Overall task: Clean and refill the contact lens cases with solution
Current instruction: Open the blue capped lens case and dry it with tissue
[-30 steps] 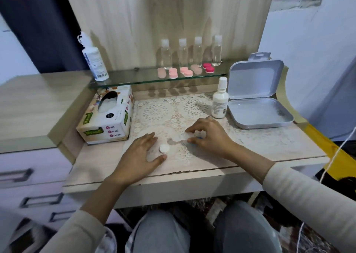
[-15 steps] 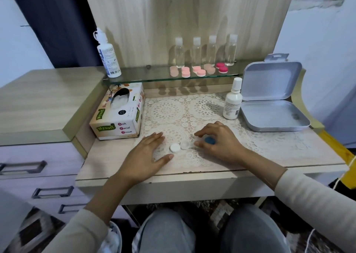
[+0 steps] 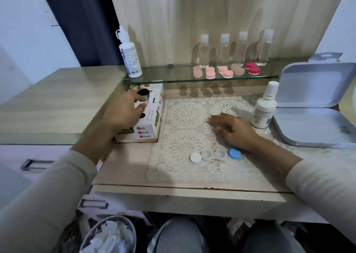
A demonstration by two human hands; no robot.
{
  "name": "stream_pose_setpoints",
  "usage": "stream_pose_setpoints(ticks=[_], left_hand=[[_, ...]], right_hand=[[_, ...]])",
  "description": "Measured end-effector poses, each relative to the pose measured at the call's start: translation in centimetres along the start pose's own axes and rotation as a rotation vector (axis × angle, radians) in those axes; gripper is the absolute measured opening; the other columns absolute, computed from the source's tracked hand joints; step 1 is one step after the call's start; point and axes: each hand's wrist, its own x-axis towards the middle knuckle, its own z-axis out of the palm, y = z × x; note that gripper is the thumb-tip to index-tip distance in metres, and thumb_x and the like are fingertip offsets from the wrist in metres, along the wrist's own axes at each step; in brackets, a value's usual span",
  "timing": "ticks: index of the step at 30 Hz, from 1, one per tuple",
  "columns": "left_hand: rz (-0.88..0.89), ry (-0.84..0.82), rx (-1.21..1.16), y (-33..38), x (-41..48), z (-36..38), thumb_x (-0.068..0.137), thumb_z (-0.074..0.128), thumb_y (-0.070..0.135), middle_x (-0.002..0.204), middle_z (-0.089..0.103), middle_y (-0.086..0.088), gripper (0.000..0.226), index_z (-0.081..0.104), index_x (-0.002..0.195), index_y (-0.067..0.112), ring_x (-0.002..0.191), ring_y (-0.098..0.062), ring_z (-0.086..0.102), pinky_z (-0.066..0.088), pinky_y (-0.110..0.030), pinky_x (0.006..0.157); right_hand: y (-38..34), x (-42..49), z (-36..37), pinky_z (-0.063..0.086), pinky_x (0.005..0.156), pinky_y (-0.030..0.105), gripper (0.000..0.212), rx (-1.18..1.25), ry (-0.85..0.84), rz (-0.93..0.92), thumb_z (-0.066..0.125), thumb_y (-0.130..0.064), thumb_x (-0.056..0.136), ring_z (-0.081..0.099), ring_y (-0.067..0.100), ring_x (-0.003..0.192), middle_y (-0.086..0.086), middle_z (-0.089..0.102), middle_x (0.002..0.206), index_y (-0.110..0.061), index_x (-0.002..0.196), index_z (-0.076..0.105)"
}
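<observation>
On the lace mat [image 3: 185, 114] on the tabletop [image 3: 125, 168], the lens case [image 3: 212, 154] lies open. Its cups look empty, with the white cap [image 3: 195, 158] and blue cap [image 3: 234, 153] beside it. The left hand [image 3: 123, 112] dips its fingers into the tissue box [image 3: 148, 129]; I cannot tell if they pinch. The right hand [image 3: 235, 131] is near the case, fingers loose. Pull one tissue gently, then wipe each cup.

The left hand [image 3: 123, 112] is laid on top of the tissue box [image 3: 148, 129], its fingers at the dark slot; whether a tissue is pinched cannot be told. The right hand [image 3: 235, 131], blurred, is held with fingers stretched over the lace mat [image 3: 185, 114] on the worktop [image 3: 125, 168]. Just beside its heel an open lens case [image 3: 212, 154] is seen, flanked by a white cap [image 3: 195, 158] and a blue cap [image 3: 234, 153].
</observation>
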Motion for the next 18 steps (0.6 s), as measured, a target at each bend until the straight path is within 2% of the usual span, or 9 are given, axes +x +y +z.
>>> stream_pose_setpoints(ticks=[3, 6, 10, 15, 18], left_hand=[[-0.069, -0.097, 0.090, -1.1, 2.0, 0.3, 0.089, 0.057, 0.023, 0.121, 0.061, -0.006, 0.026, 0.066, 0.114, 0.019, 0.107, -0.022, 0.055, 0.040, -0.029, 0.087], [-0.045, -0.195, 0.152, -1.3, 3.2, 0.7, 0.089, 0.059, 0.022, 0.121, 0.061, -0.005, 0.028, 0.064, 0.117, 0.019, 0.108, -0.021, 0.055, 0.041, -0.028, 0.087], [-0.032, -0.304, 0.182, -1.7, 4.5, 1.2, 0.090, 0.057, 0.022, 0.121, 0.062, -0.002, 0.030, 0.062, 0.120, 0.021, 0.110, -0.019, 0.053, 0.047, -0.037, 0.091], [-0.006, -0.341, 0.226, -1.9, 5.1, 1.8, 0.088, 0.054, 0.013, 0.120, 0.061, -0.005, 0.033, 0.063, 0.118, 0.022, 0.106, -0.023, 0.052, 0.049, -0.037, 0.086], [-0.002, -0.331, 0.208, -2.1, 5.2, 2.0, 0.086, 0.053, 0.007, 0.115, 0.063, -0.002, 0.032, 0.068, 0.111, 0.020, 0.096, -0.018, 0.051, 0.048, -0.034, 0.082]], right_hand=[[0.8, 0.4, 0.6, 0.032, 0.105, 0.030, 0.038, -0.066, 0.003, -0.059, 0.054, -0.013, 0.089, 0.042, 0.018, 0.130, -0.005, 0.052, 0.134, -0.019, 0.126, 0.057], [1.2, 0.6, 0.8, 0.032, 0.106, 0.034, 0.038, -0.075, 0.006, -0.083, 0.056, -0.013, 0.088, 0.038, 0.018, 0.132, -0.005, 0.052, 0.134, -0.018, 0.126, 0.057], [1.7, 0.7, 1.2, 0.035, 0.106, 0.037, 0.039, -0.031, 0.020, -0.093, 0.058, -0.012, 0.087, 0.039, 0.019, 0.132, -0.004, 0.055, 0.131, -0.016, 0.125, 0.058], [2.0, 0.8, 1.5, 0.038, 0.105, 0.038, 0.039, 0.012, 0.043, -0.095, 0.059, -0.010, 0.085, 0.041, 0.020, 0.131, -0.004, 0.057, 0.128, -0.015, 0.123, 0.059], [2.1, 0.8, 1.6, 0.038, 0.104, 0.038, 0.038, 0.009, 0.045, -0.103, 0.059, -0.011, 0.085, 0.041, 0.021, 0.131, -0.004, 0.057, 0.128, -0.015, 0.123, 0.059]])
